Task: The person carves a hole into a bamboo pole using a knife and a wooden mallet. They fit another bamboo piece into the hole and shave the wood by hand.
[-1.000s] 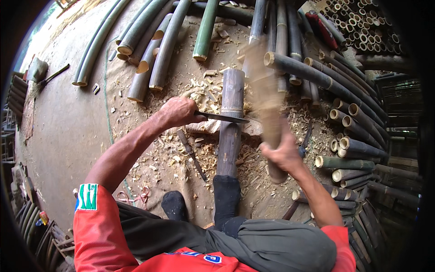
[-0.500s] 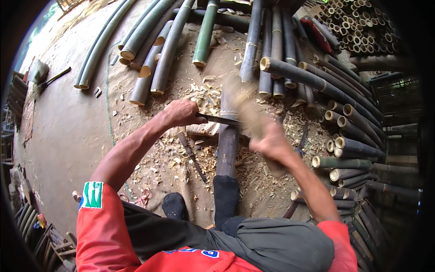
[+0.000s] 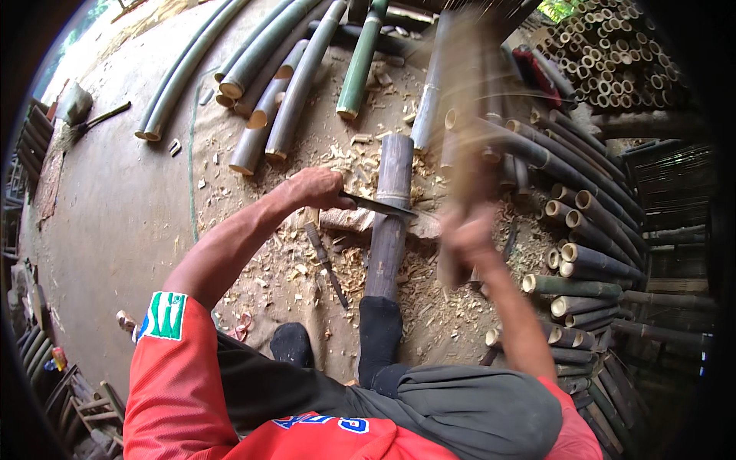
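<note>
A dirt floor (image 3: pixel 115 222) strewn with wood chips (image 3: pixel 360 165) fills the frame, with bamboo poles (image 3: pixel 583 230) stacked along the right. At centre a dark bamboo piece (image 3: pixel 391 215) runs lengthwise away from the person, one foot on its near end. The left hand (image 3: pixel 318 188) is clamped on a knife (image 3: pixel 379 205) lying crosswise on the piece, while the right hand (image 3: pixel 468 238), just right of it, grips a blurred wooden club (image 3: pixel 464 130) raised above the blade.

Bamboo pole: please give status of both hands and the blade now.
Left hand grips blade, set across bamboo pole. Right hand grips wooden club, raised and blurred. Foot on pole. Shavings around.
</note>
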The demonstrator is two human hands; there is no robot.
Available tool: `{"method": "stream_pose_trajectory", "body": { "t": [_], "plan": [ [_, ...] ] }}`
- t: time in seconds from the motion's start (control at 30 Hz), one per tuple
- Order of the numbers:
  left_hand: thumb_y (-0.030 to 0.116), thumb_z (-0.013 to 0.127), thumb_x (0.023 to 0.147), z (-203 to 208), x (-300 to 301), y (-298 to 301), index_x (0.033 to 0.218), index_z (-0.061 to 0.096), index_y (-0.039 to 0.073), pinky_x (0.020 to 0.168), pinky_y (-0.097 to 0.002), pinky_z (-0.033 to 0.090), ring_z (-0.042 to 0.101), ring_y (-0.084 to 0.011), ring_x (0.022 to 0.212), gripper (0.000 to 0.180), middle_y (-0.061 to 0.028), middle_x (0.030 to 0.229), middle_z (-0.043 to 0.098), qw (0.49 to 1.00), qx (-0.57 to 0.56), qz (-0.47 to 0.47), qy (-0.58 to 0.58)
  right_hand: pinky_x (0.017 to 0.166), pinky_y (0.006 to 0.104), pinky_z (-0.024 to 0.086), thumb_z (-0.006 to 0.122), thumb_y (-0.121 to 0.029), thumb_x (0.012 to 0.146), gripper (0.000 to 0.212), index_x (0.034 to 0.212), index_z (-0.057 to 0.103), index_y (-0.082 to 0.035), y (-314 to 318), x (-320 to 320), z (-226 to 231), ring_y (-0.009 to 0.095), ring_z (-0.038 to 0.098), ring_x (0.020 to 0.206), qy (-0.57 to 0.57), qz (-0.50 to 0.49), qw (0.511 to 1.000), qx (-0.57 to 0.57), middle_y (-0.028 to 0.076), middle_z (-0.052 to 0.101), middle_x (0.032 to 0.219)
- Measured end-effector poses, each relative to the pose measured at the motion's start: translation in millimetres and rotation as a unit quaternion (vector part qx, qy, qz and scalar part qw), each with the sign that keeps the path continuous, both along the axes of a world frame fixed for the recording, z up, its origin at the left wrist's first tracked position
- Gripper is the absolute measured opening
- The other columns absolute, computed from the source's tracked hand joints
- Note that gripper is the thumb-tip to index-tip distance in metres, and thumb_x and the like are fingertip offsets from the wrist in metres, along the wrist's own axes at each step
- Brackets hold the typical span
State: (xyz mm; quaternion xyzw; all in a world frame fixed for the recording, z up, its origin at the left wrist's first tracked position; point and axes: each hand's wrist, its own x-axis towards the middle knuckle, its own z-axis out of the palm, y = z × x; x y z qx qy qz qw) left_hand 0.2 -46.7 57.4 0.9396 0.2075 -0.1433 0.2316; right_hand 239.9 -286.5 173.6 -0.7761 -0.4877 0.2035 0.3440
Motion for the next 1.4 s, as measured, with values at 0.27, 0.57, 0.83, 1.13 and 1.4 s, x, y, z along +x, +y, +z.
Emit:
{"method": "stream_pose_trajectory", "body": {
  "t": [0.27, 0.57, 0.83, 1.13, 1.4],
  "plan": [
    [0.074, 0.072, 0.086, 0.5, -11.8, 5.6, 0.072, 0.078, 0.010, 0.060, -0.0419, 0.055, 0.069, -0.0211, 0.064, 0.066, -0.0072, 0.066, 0.069, 0.990, -0.057, 0.073, 0.110, 0.081, 0.0361, 0.058, 0.086, -0.033, 0.073, 0.079, 0.134, 0.052, 0.003, 44.6, 32.0, 157.8, 0.023, 0.067, 0.093, 0.046, 0.151, 0.983, -0.097, 0.015, 0.066, 0.113],
    [0.071, 0.071, 0.088, -1.6, -0.8, -1.9, 0.075, 0.077, 0.004, 0.062, -0.0461, 0.055, 0.069, -0.0286, 0.065, 0.069, -0.0126, 0.068, 0.069, 0.998, -0.042, 0.020, 0.048, 0.085, 0.0402, 0.060, 0.079, -0.021, 0.080, 0.071, 0.137, 0.044, 0.002, -16.4, -37.2, -34.4, 0.030, 0.073, 0.095, 0.046, 0.025, 0.990, -0.131, 0.022, 0.069, 0.114],
    [0.078, 0.069, 0.085, -8.0, -1.7, 0.7, 0.070, 0.076, 0.005, 0.061, -0.0441, 0.053, 0.067, -0.0259, 0.065, 0.075, -0.0112, 0.068, 0.068, 0.992, -0.067, 0.048, 0.099, 0.106, 0.0391, 0.049, 0.085, -0.023, 0.068, 0.094, 0.148, 0.043, 0.002, -38.9, -34.6, 29.7, 0.028, 0.063, 0.120, 0.197, 0.091, 0.975, -0.044, 0.019, 0.063, 0.130],
    [0.075, 0.072, 0.084, -9.4, -2.3, 8.3, 0.069, 0.075, 0.005, 0.060, -0.0425, 0.051, 0.064, -0.0239, 0.062, 0.072, -0.0111, 0.068, 0.068, 0.992, -0.072, 0.052, 0.086, 0.086, 0.0341, 0.058, 0.085, -0.021, 0.072, 0.087, 0.146, 0.046, 0.001, -64.0, -43.2, 89.6, 0.020, 0.069, 0.092, 0.278, 0.013, 0.960, 0.024, 0.013, 0.068, 0.110],
    [0.049, 0.083, 0.085, -32.4, -1.4, 35.4, 0.104, 0.081, 0.009, 0.057, -0.0404, 0.054, 0.068, -0.0187, 0.070, 0.044, -0.0091, 0.083, 0.074, 0.963, -0.167, 0.013, 0.213, 0.072, 0.0365, 0.062, 0.080, -0.022, 0.073, 0.072, 0.134, 0.051, 0.004, -42.2, -27.2, 34.3, 0.024, 0.072, 0.074, 0.407, -0.009, 0.913, -0.005, 0.013, 0.068, 0.091]
  ]
}}
